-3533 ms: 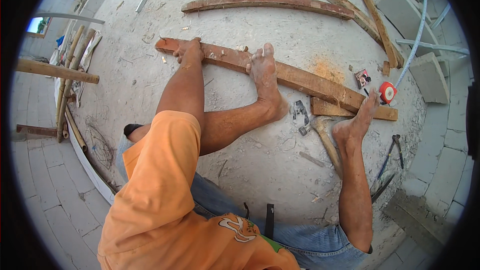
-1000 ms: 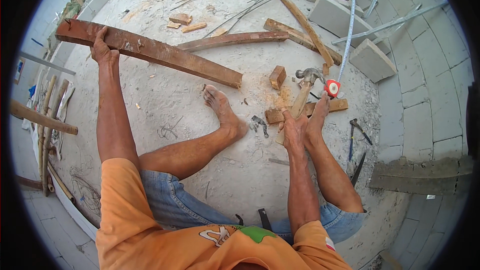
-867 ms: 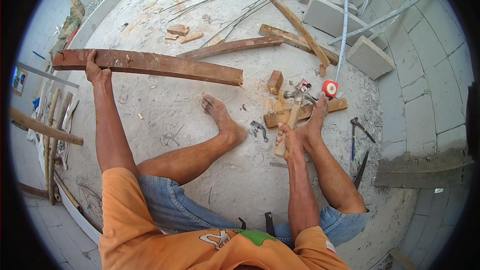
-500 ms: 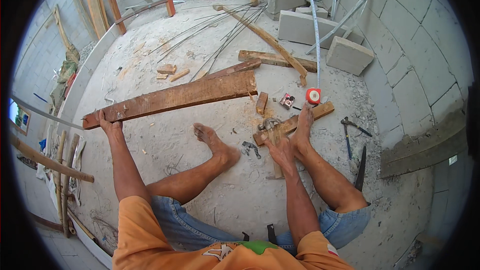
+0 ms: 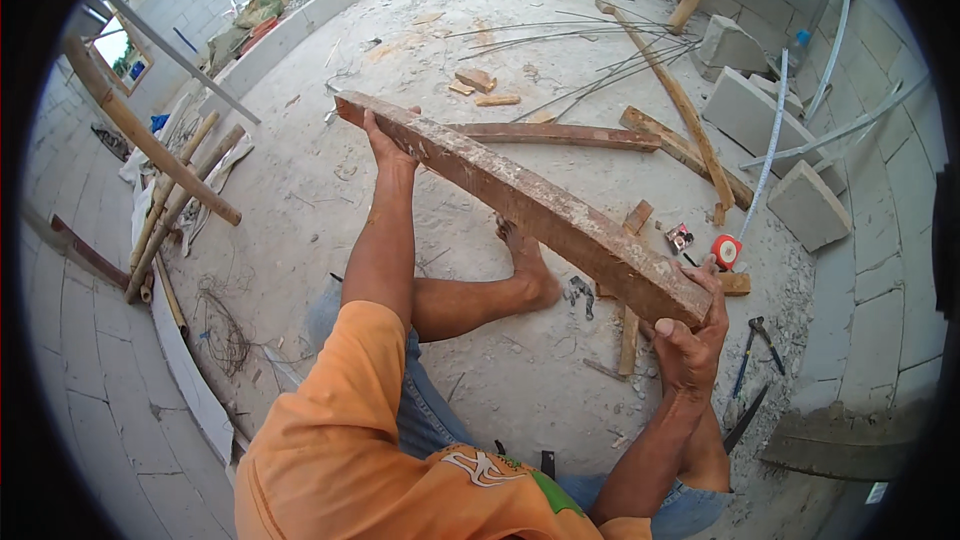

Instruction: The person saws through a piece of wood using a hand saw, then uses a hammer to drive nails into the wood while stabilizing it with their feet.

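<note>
A long reddish-brown wooden plank [image 5: 530, 195] is held up off the floor, slanting from upper left to lower right. My left hand [image 5: 390, 145] is closed round its far left end, thumb over the top edge. My right hand [image 5: 692, 345] grips the near right end, fingers along the end face and thumb at the lower edge. Below the plank a wooden handle [image 5: 629, 342] lies on the floor, its upper part hidden. A short wood block [image 5: 735, 284] shows partly behind my right hand. Close to that hand sits a red tape measure [image 5: 726, 253] with its blade pulled out.
Pincers [image 5: 757, 340] and a dark saw blade [image 5: 745, 422] lie at right. Beyond the plank are another board [image 5: 560, 136], wood offcuts [image 5: 475, 80], thin steel rods [image 5: 600, 75] and a long pole [image 5: 680, 105]. Grey blocks [image 5: 810, 205] stand by the right wall. Bamboo poles [image 5: 185, 190] are at left.
My right hand has let go of the hammer and taken hold of the plank's right end. The plank has been lifted and swung so its right end is nearer me. My view has shifted left.
</note>
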Action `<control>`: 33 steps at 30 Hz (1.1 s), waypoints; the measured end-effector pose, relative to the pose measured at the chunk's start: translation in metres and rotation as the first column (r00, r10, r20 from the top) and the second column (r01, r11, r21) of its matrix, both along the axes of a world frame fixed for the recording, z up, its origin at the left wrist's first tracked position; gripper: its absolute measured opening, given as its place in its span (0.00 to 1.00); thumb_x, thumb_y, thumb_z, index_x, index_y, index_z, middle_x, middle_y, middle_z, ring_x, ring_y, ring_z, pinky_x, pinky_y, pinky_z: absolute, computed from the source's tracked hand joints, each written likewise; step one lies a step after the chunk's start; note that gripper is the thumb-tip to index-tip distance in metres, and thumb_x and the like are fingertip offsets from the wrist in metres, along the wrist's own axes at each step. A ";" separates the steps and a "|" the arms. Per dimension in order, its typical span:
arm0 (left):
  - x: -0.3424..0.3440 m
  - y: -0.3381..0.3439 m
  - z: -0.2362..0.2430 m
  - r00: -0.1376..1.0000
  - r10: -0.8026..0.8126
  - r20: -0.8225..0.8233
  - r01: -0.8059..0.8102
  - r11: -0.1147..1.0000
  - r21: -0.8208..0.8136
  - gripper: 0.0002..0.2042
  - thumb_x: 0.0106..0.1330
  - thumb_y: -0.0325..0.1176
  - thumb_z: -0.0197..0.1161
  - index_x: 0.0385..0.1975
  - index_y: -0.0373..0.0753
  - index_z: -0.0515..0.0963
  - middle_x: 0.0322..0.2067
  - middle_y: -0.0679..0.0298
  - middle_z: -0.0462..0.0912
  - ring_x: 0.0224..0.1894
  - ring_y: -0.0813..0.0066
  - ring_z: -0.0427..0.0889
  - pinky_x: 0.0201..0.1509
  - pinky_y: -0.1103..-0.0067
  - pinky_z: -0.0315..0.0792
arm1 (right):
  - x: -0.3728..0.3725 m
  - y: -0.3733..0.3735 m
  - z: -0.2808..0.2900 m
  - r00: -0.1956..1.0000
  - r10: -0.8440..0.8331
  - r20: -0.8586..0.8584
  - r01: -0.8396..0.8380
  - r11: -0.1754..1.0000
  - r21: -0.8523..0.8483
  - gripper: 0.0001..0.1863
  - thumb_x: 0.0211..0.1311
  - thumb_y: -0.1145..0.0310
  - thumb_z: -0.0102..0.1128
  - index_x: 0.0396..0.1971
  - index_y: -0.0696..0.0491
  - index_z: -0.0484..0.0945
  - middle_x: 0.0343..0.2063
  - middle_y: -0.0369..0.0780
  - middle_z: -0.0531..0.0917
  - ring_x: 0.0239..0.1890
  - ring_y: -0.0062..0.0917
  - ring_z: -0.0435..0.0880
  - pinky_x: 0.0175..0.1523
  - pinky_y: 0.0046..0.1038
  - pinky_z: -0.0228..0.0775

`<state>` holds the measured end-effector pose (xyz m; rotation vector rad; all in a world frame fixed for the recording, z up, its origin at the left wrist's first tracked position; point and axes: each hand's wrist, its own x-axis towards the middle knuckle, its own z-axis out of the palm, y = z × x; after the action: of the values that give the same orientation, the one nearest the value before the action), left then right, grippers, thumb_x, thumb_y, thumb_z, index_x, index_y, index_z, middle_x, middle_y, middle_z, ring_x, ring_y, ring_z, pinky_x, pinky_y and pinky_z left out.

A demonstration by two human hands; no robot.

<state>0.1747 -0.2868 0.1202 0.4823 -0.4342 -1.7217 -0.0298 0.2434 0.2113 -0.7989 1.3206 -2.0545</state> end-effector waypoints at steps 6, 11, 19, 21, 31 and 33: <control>-0.009 0.020 0.000 1.000 0.008 0.017 -0.008 0.999 0.049 0.43 0.68 0.73 0.43 0.73 0.46 0.56 0.55 0.45 0.73 0.44 0.50 0.79 0.47 0.52 0.77 | 0.014 0.012 0.029 0.970 0.069 -0.231 -0.040 0.991 0.128 0.41 0.40 0.71 0.84 0.57 0.60 0.72 0.59 0.51 0.77 0.62 0.40 0.77 0.67 0.41 0.71; -0.005 0.016 -0.032 0.977 -0.061 -0.205 0.092 0.985 0.143 0.40 0.72 0.70 0.38 0.71 0.44 0.62 0.56 0.49 0.75 0.51 0.51 0.78 0.54 0.49 0.74 | 0.037 0.027 0.023 0.974 0.005 -0.224 0.050 0.969 0.241 0.41 0.41 0.72 0.83 0.58 0.61 0.71 0.58 0.50 0.77 0.61 0.37 0.77 0.67 0.38 0.71; -0.030 0.052 -0.009 0.989 -0.127 -0.080 0.130 0.991 0.042 0.31 0.79 0.58 0.34 0.69 0.41 0.64 0.62 0.55 0.73 0.62 0.55 0.74 0.65 0.56 0.70 | 0.072 0.056 -0.037 0.986 -0.165 -0.004 0.154 0.907 0.392 0.37 0.42 0.75 0.76 0.57 0.61 0.72 0.47 0.43 0.79 0.49 0.31 0.82 0.55 0.29 0.75; -0.031 0.055 0.004 0.989 -0.128 -0.068 0.130 0.991 0.029 0.32 0.77 0.61 0.36 0.65 0.42 0.69 0.50 0.56 0.80 0.50 0.58 0.81 0.54 0.58 0.77 | 0.076 0.062 -0.049 0.991 -0.134 0.026 0.101 0.847 0.523 0.35 0.44 0.77 0.75 0.57 0.60 0.72 0.46 0.42 0.80 0.48 0.29 0.82 0.54 0.27 0.76; -0.031 0.058 0.036 0.955 -0.256 -0.152 0.231 0.959 -0.167 0.34 0.69 0.69 0.49 0.53 0.40 0.75 0.26 0.64 0.76 0.25 0.73 0.75 0.29 0.75 0.74 | 0.083 0.069 -0.091 0.931 -0.039 -0.363 0.251 0.791 0.558 0.32 0.50 0.85 0.71 0.58 0.61 0.73 0.50 0.45 0.81 0.54 0.35 0.82 0.60 0.33 0.75; -0.021 0.055 0.036 0.949 -0.269 -0.163 0.229 0.946 -0.232 0.33 0.68 0.68 0.52 0.52 0.40 0.75 0.27 0.65 0.76 0.25 0.73 0.76 0.29 0.76 0.74 | 0.084 0.064 -0.107 0.944 -0.029 -0.328 0.217 0.805 0.552 0.32 0.50 0.84 0.71 0.58 0.61 0.73 0.50 0.47 0.81 0.54 0.35 0.83 0.60 0.33 0.75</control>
<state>0.1540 -0.2321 0.1561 0.1067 -0.5482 -1.9202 0.0538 0.3078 0.1042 -0.7683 2.0897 -1.4896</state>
